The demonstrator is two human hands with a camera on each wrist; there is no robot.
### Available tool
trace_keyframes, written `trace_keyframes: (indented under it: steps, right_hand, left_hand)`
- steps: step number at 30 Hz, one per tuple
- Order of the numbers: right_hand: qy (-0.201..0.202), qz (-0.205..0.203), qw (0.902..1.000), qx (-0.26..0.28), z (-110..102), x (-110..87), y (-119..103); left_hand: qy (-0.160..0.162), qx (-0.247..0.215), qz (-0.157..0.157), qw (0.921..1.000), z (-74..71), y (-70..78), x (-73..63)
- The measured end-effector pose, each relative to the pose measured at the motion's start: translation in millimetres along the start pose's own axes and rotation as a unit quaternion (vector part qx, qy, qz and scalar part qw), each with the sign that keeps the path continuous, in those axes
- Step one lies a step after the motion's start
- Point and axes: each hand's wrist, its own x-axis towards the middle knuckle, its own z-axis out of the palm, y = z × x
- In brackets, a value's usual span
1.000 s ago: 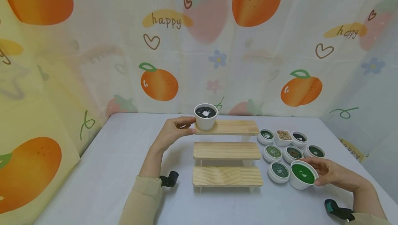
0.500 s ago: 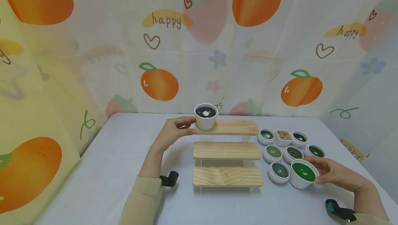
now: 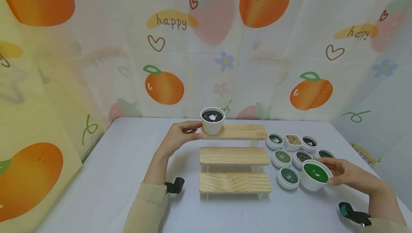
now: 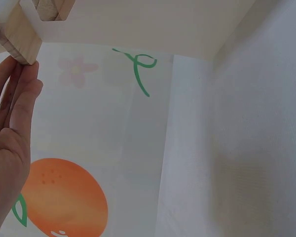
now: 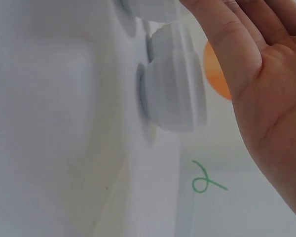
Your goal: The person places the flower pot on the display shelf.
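Note:
In the head view, my right hand (image 3: 349,175) holds a white cup with a bright green filling (image 3: 316,173) by its right side, fingers behind and thumb in front. It tilts slightly towards the front left. My left hand (image 3: 180,136) pinches the left end of the top shelf (image 3: 244,131) of a three-tier wooden stand. A white cup with a dark filling and a pale spot (image 3: 212,125) stands on that end, right beside the fingers. In the left wrist view, fingertips touch the corner of a wooden board (image 4: 22,37). The right wrist view leaves the held cup mostly hidden.
Several small white round tubs with green or dark fillings (image 3: 288,177) cluster right of the stand, with a square dish of tan bits (image 3: 293,140) behind them. Below the top shelf are a middle shelf (image 3: 235,156) and a bottom shelf (image 3: 235,183). A printed curtain (image 3: 257,57) hangs behind.
My right hand has moved the green-filled cup slightly up and to the right, and it now overlaps the tubs behind it more. The left hand and dark-filled cup stay put.

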Motion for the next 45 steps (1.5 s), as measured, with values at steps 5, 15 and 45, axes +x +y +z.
trace_keyframes:
  steps: [5,15,45]
  right_hand:
    - [0.004,-0.026,0.9995,0.015,-1,-0.5,-9]
    - [0.044,-0.036,0.9983,-0.013,-1,3.0,-28]
    - [0.114,-0.19,0.9716,-0.083,5,32.8,-109]
  left_hand:
    - [-0.001,-0.006,0.001,1.0,0.3,0.5,-0.2]
    - [0.004,-0.012,-0.009,0.9999,1.9,1.9,-2.4]
    - [-0.001,-0.008,-0.002,1.0,0.9,0.6,-1.0]
